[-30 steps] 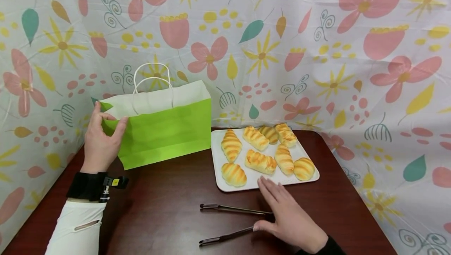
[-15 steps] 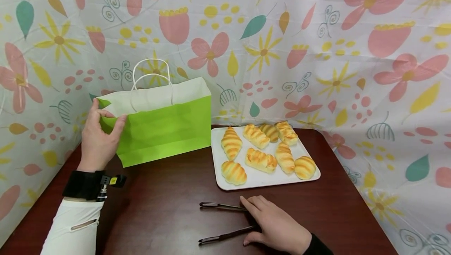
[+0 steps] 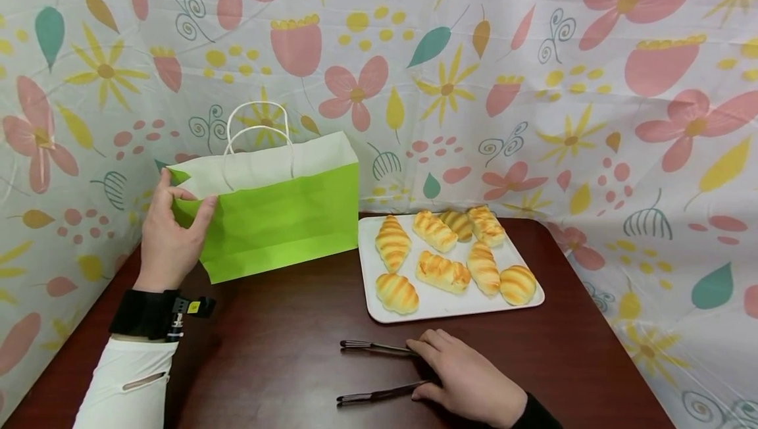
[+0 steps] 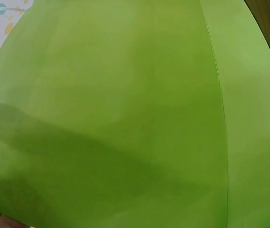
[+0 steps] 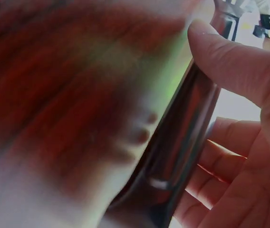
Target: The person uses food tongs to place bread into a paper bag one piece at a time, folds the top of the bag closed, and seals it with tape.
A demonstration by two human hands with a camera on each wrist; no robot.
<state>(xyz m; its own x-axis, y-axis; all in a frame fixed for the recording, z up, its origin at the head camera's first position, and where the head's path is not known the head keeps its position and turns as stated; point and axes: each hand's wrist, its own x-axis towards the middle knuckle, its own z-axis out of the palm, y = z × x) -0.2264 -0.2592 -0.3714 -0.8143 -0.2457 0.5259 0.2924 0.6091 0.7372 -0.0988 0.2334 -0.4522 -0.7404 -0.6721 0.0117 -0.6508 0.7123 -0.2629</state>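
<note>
"Where are the tongs [image 3: 385, 392]?"

"Toward the bench's [image 3: 284, 350] front edge, splayed. The right grip [image 3: 468, 376] has dropped back from the tray [image 3: 456, 304] and holds them, thumb and fingers spread across both arms."

"Around them?"

"Bread rolls [image 3: 443, 272] on the tray behind; green bag [image 3: 281, 225] touching or just beside its left edge."

"Left grip [image 3: 174, 238]?"

"Still pinching the bag's left end."

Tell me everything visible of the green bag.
The green bag looks like paper: bright green outside, white inside, with two white, cord-like handles arching above its mouth. A crease runs along the front near the base. It stands open on the table, left of the white tray; whether they touch is unclear. The left hand grips its left end at the rim.
</note>
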